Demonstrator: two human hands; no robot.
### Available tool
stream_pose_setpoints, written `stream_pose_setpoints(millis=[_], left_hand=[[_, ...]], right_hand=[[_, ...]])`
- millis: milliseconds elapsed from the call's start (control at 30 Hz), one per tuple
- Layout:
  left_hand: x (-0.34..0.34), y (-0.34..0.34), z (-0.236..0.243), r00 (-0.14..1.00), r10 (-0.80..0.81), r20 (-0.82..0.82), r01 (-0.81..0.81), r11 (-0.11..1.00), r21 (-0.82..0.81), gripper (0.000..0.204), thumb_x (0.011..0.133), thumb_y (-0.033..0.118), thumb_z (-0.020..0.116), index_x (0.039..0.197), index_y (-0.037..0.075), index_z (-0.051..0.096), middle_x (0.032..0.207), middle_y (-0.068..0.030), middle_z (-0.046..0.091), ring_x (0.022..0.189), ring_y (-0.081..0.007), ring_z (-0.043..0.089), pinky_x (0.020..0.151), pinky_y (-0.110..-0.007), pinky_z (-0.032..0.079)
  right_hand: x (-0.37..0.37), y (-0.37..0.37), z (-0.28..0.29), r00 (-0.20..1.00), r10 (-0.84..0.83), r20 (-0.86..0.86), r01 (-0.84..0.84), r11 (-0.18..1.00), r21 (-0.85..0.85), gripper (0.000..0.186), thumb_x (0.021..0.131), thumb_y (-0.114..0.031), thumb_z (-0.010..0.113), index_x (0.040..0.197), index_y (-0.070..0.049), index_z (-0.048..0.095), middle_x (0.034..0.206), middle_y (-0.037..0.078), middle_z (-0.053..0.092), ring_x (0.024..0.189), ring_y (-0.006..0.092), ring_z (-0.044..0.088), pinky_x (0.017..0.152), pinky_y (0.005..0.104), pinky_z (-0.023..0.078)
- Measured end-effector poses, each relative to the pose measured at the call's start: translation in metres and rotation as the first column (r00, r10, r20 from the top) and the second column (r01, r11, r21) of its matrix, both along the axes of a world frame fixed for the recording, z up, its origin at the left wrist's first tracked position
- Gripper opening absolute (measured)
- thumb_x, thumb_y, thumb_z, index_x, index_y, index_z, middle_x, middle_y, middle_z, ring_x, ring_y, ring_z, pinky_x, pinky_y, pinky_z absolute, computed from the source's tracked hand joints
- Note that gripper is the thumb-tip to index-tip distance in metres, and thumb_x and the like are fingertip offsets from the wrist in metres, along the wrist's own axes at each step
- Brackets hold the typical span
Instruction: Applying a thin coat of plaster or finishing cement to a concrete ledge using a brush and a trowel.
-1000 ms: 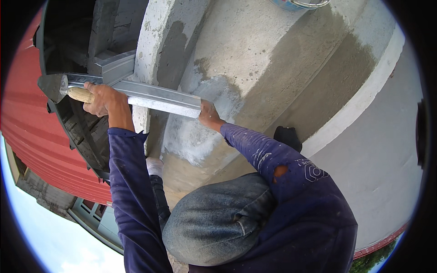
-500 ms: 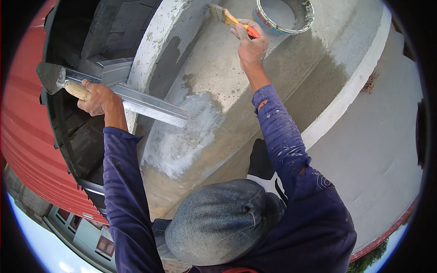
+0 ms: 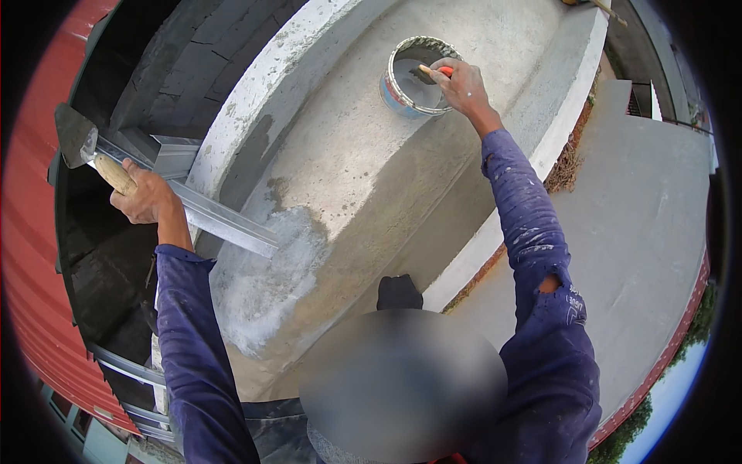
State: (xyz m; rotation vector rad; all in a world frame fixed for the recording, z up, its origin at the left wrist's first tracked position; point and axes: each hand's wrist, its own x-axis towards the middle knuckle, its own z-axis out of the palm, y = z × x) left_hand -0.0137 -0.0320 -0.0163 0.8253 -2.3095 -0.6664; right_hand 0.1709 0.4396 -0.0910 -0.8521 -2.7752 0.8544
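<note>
My left hand (image 3: 147,199) is closed around the wooden handle of a trowel (image 3: 114,175), its pointed grey blade toward the far left. The hand lies against a silver metal channel (image 3: 228,223), which juts over the concrete trough. My right hand (image 3: 467,88) grips a paintbrush (image 3: 437,71) with a red and yellow handle over the bucket (image 3: 396,99). The brush's bristles point down into the bucket and show poorly against its dark inner wall. Grey liquid is inside the bucket, whose rim is crusted.
A curved white parapet (image 3: 255,93) borders the concrete trough (image 3: 348,155) on the left; a lower white edge (image 3: 533,185) runs along its right. Pale, wet-looking coating (image 3: 270,286) covers part of the trough. Beyond lie red metal roofing (image 3: 39,255) and a grey slab (image 3: 618,255).
My right hand has brought the brush from the parapet's inner face to the bucket, over its mouth. The view has shifted; my left hand still holds the trowel.
</note>
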Motion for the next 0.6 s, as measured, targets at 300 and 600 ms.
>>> stream_pose_setpoints(millis=[300,600], left_hand=[[0.007,0.01,0.01,1.0,-0.016,-0.007,0.016,1.0,0.012,0.052,0.083,0.045,0.077,0.096,-0.002,0.06,0.086,-0.0189,0.069,0.083,-0.0377,0.07,0.078,-0.047,0.055],[0.004,0.0,0.003,0.999,-0.027,-0.033,0.027,1.0,-0.01,0.052,0.082,0.045,0.078,0.096,-0.002,0.061,0.085,-0.0183,0.07,0.082,-0.0373,0.07,0.079,-0.047,0.053]], right_hand=[[-0.009,0.027,-0.061,0.943,0.136,0.304,-0.188,0.971,0.15,0.021,0.084,-0.025,0.072,0.087,-0.004,0.074,0.082,0.02,0.071,0.079,0.0355,0.071,0.074,0.042,0.056],[-0.031,-0.001,-0.067,0.988,-0.137,0.07,0.153,0.815,-0.558,0.018,0.084,-0.018,0.073,0.093,-0.003,0.076,0.082,0.011,0.072,0.078,0.0166,0.071,0.068,0.0305,0.059]])
